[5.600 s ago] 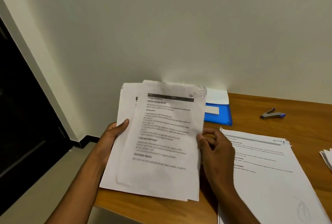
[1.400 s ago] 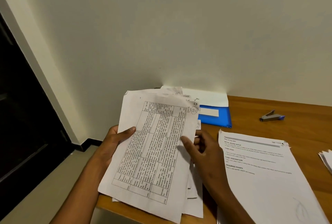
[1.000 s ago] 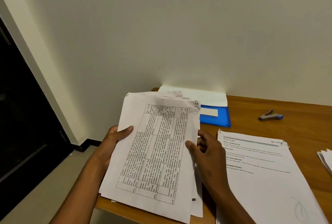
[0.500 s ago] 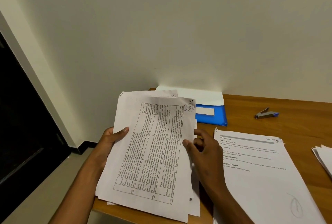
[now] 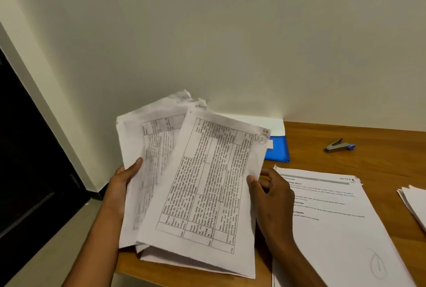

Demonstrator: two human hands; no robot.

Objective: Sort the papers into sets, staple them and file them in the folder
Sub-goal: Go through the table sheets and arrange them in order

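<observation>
Both hands hold a bundle of printed papers over the table's left corner. My left hand (image 5: pixel 123 177) grips the rear sheets (image 5: pixel 147 148) at their left edge, thumb on the front. My right hand (image 5: pixel 273 194) pinches the front sheet (image 5: pixel 207 185), printed with a table, at its right edge; this sheet is fanned off to the right of the rest. Behind the bundle lies the blue folder (image 5: pixel 279 150) with a white sheet on it. A small grey and blue stapler (image 5: pixel 340 146) sits further right on the wood.
A sorted pile of printed pages (image 5: pixel 334 229) lies on the wooden table (image 5: pixel 380 155) beside my right hand. Another paper stack (image 5: pixel 415 203) shows at the right edge. A pale wall stands behind; a dark doorway (image 5: pixel 27 171) is at the left.
The front table-printed sheet has slid right and tilted away from the bundle, uncovering a second printed sheet behind it. Both hands keep their hold.
</observation>
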